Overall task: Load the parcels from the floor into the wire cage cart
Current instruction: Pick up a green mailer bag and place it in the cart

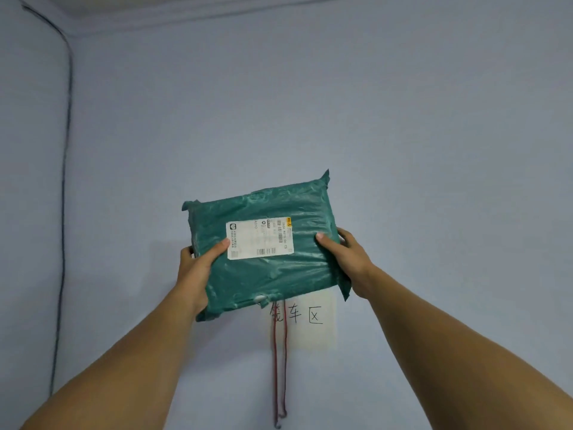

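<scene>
Your left hand (198,268) grips green parcel (266,243) at left edge, thumb on top; your right hand (347,259) grips right edge. Parcel raised mid-air, white label (259,238) up. Beyond: paper sign (313,321), red cord (280,367), blue wall (310,103).

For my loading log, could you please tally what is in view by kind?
Green parcel: 1
Shipping label: 1
Paper sign: 1
Red cord: 1
Wall cable: 1
Hands: 2, left hand and right hand
Total: 7
</scene>
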Demonstrator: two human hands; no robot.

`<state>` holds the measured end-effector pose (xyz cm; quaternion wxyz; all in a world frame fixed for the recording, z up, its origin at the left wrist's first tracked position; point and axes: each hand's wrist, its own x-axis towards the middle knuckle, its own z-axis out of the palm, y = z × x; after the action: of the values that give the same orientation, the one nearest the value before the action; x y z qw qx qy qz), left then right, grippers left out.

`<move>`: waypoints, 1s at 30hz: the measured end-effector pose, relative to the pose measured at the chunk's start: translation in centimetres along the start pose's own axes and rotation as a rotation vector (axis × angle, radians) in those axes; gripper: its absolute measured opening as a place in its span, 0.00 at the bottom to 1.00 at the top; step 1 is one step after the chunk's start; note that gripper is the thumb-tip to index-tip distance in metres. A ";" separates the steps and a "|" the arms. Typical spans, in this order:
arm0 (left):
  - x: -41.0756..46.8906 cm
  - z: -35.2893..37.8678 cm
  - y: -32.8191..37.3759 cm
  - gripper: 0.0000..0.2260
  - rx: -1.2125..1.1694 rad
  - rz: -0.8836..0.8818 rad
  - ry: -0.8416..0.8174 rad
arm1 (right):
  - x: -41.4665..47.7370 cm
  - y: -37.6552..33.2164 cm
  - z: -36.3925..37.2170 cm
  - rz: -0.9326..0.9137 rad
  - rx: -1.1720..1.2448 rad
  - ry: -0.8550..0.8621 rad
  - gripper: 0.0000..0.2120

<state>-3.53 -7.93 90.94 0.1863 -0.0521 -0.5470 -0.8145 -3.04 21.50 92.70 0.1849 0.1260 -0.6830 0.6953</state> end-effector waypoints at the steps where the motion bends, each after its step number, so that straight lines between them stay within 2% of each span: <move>1: 0.2 -1.4 0.8 0.35 -0.027 0.003 0.024 | -0.1 0.2 1.6 0.012 0.008 0.031 0.44; 4: 0.8 -5.7 2.7 0.36 -0.091 0.006 0.070 | -1.0 1.5 7.3 0.141 0.048 0.051 0.53; 6: 1.4 -8.5 3.6 0.35 -0.113 0.012 0.095 | -1.6 2.6 11.8 0.186 0.192 0.007 0.55; 10: 3.1 -13.5 3.2 0.39 -0.159 -0.023 0.135 | -2.2 5.7 21.7 0.248 0.514 -0.046 0.47; 13: 4.7 -16.8 1.3 0.39 -0.167 -0.084 0.144 | -1.7 8.4 27.8 0.301 0.667 -0.002 0.39; 15: 6.1 -19.1 0.1 0.39 -0.166 -0.125 0.160 | -0.9 10.3 30.1 0.323 0.624 0.053 0.36; 18: 9.3 -24.0 -1.5 0.40 -0.143 -0.108 0.164 | 0.5 13.7 31.7 0.361 0.489 0.056 0.40; 20: 11.0 -27.5 -2.7 0.41 -0.044 -0.078 0.160 | 1.6 16.5 32.3 0.393 0.403 0.041 0.37; 23: 12.4 -32.8 -5.5 0.36 0.145 -0.095 0.172 | 2.8 20.8 33.2 0.445 0.298 -0.012 0.32; 25: 13.1 -35.2 -7.8 0.32 0.313 -0.233 0.010 | 3.1 23.8 34.0 0.489 0.235 -0.042 0.32; 27: 13.7 -36.6 -10.8 0.27 0.474 -0.373 -0.167 | 3.1 27.1 34.8 0.539 0.178 -0.009 0.37; 30: 14.4 -38.2 -16.4 0.23 0.608 -0.484 -0.204 | 2.3 32.4 35.9 0.641 0.093 0.085 0.41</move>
<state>-18.23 -40.81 65.68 -0.0593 0.0551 -0.7751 -0.6267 -21.77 -14.02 65.71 -0.0209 -0.1163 -0.6471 0.7532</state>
